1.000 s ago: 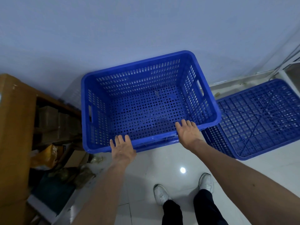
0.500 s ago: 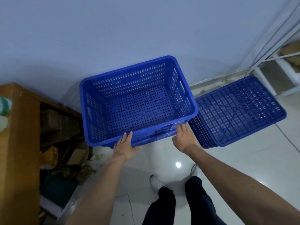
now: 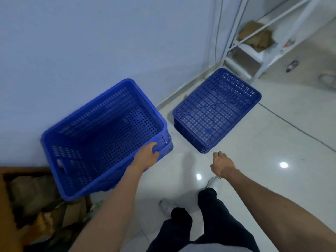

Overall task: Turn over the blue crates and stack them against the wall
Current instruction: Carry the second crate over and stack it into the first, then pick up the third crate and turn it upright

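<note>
A blue perforated crate (image 3: 101, 128) stands open side up against the pale wall (image 3: 91, 42), apparently on top of another crate whose ribbed side shows below its right corner. My left hand (image 3: 147, 156) rests on its near rim by that corner, fingers curled over the edge. A second blue crate (image 3: 216, 110) lies upside down on the floor to the right, its gridded bottom facing up. My right hand (image 3: 221, 163) hangs free just short of that crate's near corner, fingers loosely bent, holding nothing.
A brown wooden shelf (image 3: 7, 206) with cardboard and bags sits low left. A white metal rack (image 3: 254, 51) with brown paper stands in the far right corner, cables running down the wall. My legs and white shoes (image 3: 167, 206) are on the glossy tiled floor (image 3: 272, 160).
The view has swung right. My right hand let go of the upright crate's rim and moved toward the overturned crate. My left hand slid right along the rim to the crate's corner.
</note>
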Action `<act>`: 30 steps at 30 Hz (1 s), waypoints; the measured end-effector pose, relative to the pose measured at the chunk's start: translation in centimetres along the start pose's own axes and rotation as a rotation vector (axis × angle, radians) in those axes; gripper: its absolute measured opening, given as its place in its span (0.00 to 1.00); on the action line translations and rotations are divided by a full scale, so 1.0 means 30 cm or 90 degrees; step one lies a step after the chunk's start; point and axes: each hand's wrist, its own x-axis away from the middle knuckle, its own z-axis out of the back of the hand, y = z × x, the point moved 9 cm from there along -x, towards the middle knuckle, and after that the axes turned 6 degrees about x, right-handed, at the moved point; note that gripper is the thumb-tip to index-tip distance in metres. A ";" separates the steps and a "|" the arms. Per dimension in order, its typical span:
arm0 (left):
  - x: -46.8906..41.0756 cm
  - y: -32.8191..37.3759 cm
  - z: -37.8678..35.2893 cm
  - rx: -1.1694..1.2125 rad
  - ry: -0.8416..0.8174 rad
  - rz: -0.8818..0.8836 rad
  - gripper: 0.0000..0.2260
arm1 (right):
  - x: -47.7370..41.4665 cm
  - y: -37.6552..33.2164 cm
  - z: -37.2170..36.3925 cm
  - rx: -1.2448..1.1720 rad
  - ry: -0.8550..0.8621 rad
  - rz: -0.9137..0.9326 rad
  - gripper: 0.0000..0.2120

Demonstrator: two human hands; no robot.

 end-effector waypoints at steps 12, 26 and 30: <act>-0.230 0.614 -0.204 -0.178 -0.081 -0.082 0.18 | 0.027 0.642 0.013 -0.124 -0.074 -0.130 0.21; -0.641 0.835 -0.314 -0.293 -0.180 -0.077 0.23 | -0.107 0.826 0.006 -0.239 -0.142 -0.235 0.21; -0.851 0.855 -0.360 -0.355 -0.227 -0.096 0.21 | -0.237 0.798 0.011 -0.271 -0.160 -0.270 0.21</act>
